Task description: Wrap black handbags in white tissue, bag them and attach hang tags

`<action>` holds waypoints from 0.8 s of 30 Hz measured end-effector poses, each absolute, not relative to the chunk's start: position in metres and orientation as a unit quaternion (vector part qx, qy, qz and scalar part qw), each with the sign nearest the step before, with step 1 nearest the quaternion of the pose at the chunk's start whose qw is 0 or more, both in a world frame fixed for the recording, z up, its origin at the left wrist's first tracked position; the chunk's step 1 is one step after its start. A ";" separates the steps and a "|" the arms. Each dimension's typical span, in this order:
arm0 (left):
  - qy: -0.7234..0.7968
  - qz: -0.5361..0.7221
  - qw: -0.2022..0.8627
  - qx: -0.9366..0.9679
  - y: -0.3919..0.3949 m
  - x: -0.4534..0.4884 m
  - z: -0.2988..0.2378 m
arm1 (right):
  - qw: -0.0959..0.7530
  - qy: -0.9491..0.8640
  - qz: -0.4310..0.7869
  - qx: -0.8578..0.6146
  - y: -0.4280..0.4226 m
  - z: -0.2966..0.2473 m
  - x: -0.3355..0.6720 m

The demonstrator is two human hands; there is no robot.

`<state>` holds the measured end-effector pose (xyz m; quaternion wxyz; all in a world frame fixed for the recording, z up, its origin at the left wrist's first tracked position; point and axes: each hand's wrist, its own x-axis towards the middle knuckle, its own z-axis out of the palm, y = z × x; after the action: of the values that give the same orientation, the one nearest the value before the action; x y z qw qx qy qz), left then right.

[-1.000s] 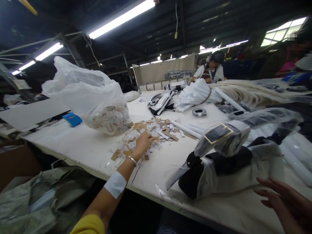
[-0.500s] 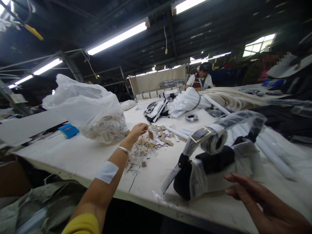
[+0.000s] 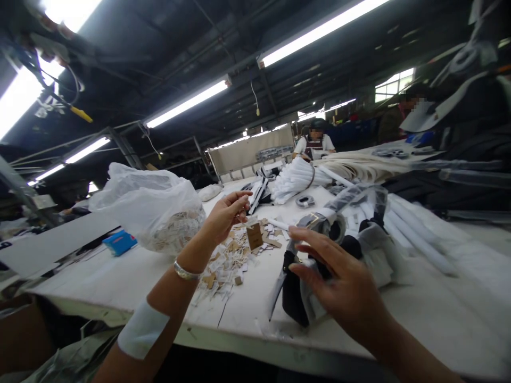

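My left hand [image 3: 228, 215], with a bracelet on its wrist, pinches the string of a small brown hang tag [image 3: 254, 236]. The tag dangles below the fingers, over a loose pile of tags and strings [image 3: 223, 260] on the table. My right hand [image 3: 335, 271] is in front of a black bag [image 3: 293, 298], its fingers and thumb apart with nothing seen between them. Clear plastic and pale wrapping cover parts of the bag and its strap [image 3: 351, 197]. The hand hides part of the bag, and I cannot tell whether it touches it.
A translucent plastic bag [image 3: 147, 197] filled with tags stands at the left, beside a blue packet [image 3: 120, 242]. Bundled white tubes [image 3: 293, 181] and a coiled strap [image 3: 305, 201] lie farther back. A person [image 3: 314, 142] sits across the table [image 3: 159, 282].
My left hand has lifted a tag by its string out of the pile, closer to me. My right hand has moved left and up, in front of the black bag. The view has shifted.
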<state>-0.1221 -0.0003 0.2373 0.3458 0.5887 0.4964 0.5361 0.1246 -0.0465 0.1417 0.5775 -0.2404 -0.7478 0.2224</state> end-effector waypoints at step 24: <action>0.438 0.407 0.580 0.554 -0.057 -0.033 0.203 | 0.391 -0.572 0.696 -0.190 -0.065 0.100 0.155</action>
<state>-0.0332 -0.0565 0.2032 0.5797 0.5535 0.4381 0.4069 0.1554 -0.0646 0.0996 0.3908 -0.1897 -0.5722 0.6956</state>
